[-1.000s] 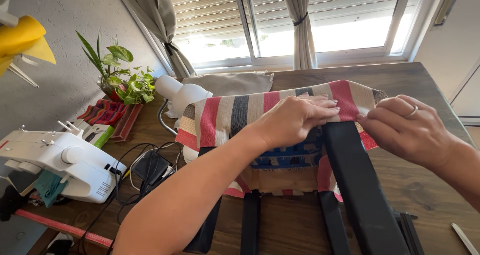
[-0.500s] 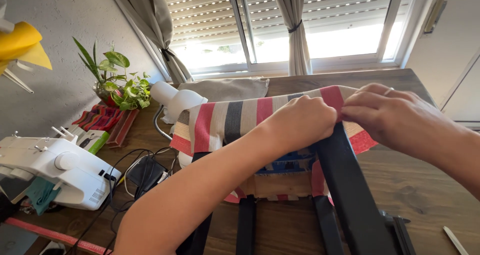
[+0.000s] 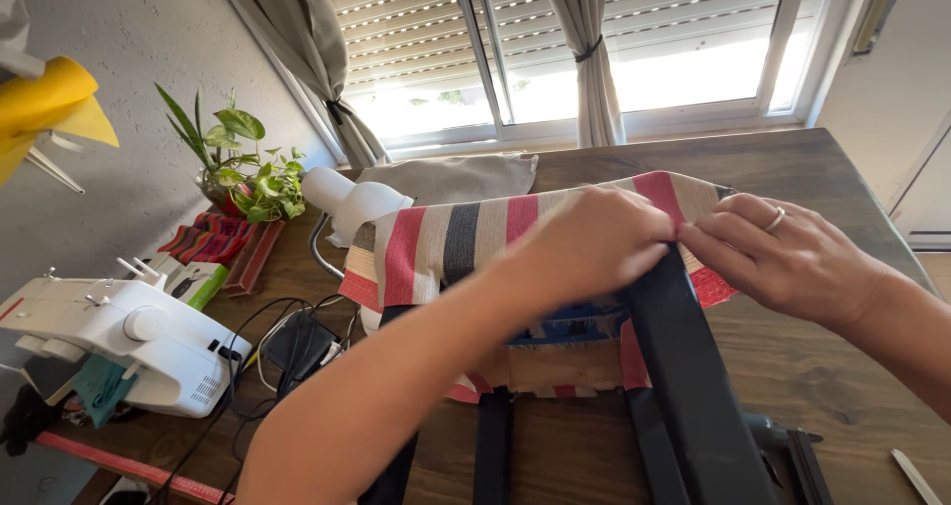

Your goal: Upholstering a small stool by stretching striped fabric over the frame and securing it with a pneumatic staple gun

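On the wooden table (image 3: 792, 158), mid-frame, a striped fabric bag (image 3: 446, 243) stands with its top edge held up. Stripes run red, cream and dark grey. Bag sits between both forearms, near the table's centre, window behind it.

Left hand (image 3: 594, 243): fingers curled tight, pinching the bag's upper rim where a black strap (image 3: 693, 386) meets it. Right hand (image 3: 792, 257): fingers drawn narrow, tips pressed to the same spot on the rim, touching the left hand's fingertips. Ring on one finger. Both hands closed on fabric and strap top; which layer each grips, cannot tell.

Black strap runs from the pinch point down toward the camera, wide and flat. Two further dark straps hang below the bag's front, lower frame. Blue patch visible inside the bag's mouth, under the left hand.

Left of bag: white lamp (image 3: 352, 200) lying just beside it, a grey cushion (image 3: 456, 176) behind. Potted plant (image 3: 243, 173) at the wall, a striped cloth (image 3: 213, 240) on a red tray below it. White sewing machine (image 3: 129, 342) at the table's left edge, black cables (image 3: 287, 342) trailing between it and the bag. Yellow fabric (image 3: 45, 104) at upper left, partly cut off.

Dark tool (image 3: 792, 446) at lower right, beside the strap; kind unclear. Shutters down over the window (image 3: 693, 30), curtains tied.
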